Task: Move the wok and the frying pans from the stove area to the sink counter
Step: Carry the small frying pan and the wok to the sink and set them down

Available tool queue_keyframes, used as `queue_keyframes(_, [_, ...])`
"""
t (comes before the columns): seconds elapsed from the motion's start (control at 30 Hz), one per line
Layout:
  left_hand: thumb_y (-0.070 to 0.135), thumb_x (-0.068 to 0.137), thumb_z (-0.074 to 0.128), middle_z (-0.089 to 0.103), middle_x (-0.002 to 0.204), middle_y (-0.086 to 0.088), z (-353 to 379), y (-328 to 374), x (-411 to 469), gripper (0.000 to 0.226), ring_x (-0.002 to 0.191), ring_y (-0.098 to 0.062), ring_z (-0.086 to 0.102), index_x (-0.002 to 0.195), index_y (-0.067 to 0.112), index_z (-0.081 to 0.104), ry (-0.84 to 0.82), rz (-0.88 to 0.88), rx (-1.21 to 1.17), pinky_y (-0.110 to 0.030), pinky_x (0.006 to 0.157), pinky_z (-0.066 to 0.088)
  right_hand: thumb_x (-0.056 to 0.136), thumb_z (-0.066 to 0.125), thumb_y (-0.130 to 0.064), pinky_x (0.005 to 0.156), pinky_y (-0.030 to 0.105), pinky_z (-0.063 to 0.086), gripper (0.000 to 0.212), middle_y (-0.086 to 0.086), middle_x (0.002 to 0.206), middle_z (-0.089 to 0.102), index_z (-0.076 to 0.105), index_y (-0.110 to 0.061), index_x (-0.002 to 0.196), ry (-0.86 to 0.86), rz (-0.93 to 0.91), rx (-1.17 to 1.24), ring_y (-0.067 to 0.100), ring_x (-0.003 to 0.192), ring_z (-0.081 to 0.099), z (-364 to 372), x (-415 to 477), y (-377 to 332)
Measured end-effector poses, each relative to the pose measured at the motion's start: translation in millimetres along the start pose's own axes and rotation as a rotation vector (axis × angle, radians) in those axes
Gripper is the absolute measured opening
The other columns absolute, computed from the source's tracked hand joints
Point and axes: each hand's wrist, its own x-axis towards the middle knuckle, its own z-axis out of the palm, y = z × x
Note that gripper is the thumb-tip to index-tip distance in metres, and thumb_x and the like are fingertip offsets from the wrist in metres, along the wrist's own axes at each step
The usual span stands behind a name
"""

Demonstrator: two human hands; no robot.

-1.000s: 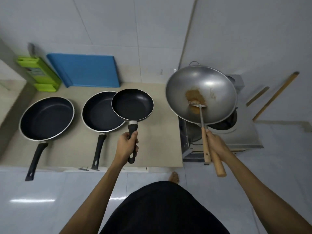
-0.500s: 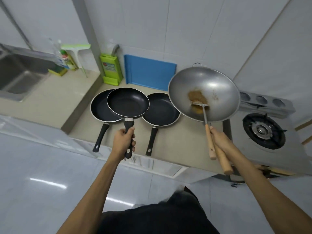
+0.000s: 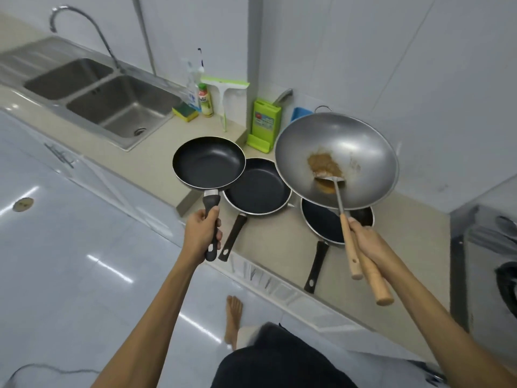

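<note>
My left hand [image 3: 202,233] grips the black handle of a small black frying pan [image 3: 208,163], held in the air over the step between the lower counter and the sink counter [image 3: 156,152]. My right hand [image 3: 369,243] holds the wooden handle of a steel wok [image 3: 361,152] together with a metal spatula [image 3: 333,182] that rests in brown residue inside it. Two more black frying pans lie on the lower counter: one in the middle [image 3: 258,187], one [image 3: 321,224] partly hidden under the wok.
A double steel sink [image 3: 117,105] with a tap [image 3: 84,26] lies at the upper left. A sponge, bottles, a squeegee [image 3: 223,91] and a green knife holder [image 3: 265,121] stand along the wall. The stove [image 3: 492,264] is at the right edge. A bare foot [image 3: 233,317] stands below.
The view has swung left, bringing the sink into sight. Both hands have carried the small pan and the wok leftward, past the two pans lying on the counter.
</note>
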Motion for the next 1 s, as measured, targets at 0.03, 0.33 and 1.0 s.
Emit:
queue_keyframes(0.03, [0.030, 0.097, 0.058, 0.053, 0.061, -0.003, -9.9, 4.0, 10.6, 0.030, 0.037, -0.017, 0.047, 0.079, 0.007, 0.050, 0.016, 0.006, -0.002, -0.028, 0.036, 0.044, 0.099, 0.039, -0.062, 0.059, 0.036, 0.045, 0.066, 0.010, 0.068, 0.069, 0.071, -0.012, 0.070, -0.017, -0.013, -0.003, 0.026, 0.068, 0.067, 12.2, 3.2, -12.7])
queue_keyframes(0.33, [0.026, 0.099, 0.058, 0.053, 0.059, -0.006, -111.1, 33.2, 96.4, 0.030, 0.038, -0.018, 0.047, 0.078, 0.006, 0.050, 0.109, -0.020, 0.013, -0.028, 0.036, 0.044, 0.097, 0.041, -0.065, 0.058, 0.034, 0.047, 0.060, 0.002, 0.060, 0.062, 0.060, -0.018, 0.065, -0.140, -0.071, -0.019, 0.017, 0.059, 0.062, 115.3, 35.4, -116.0])
queue_keyframes(1.0, [0.026, 0.100, 0.057, 0.053, 0.061, -0.002, -404.1, 91.8, 263.5, 0.030, 0.037, -0.014, 0.047, 0.080, 0.006, 0.050, 0.136, -0.052, -0.017, -0.027, 0.035, 0.044, 0.102, 0.039, -0.056, 0.065, 0.036, 0.042, 0.061, 0.010, 0.073, 0.067, 0.062, -0.010, 0.068, -0.200, -0.142, -0.122, 0.024, 0.071, 0.063, 366.3, 21.9, -374.7])
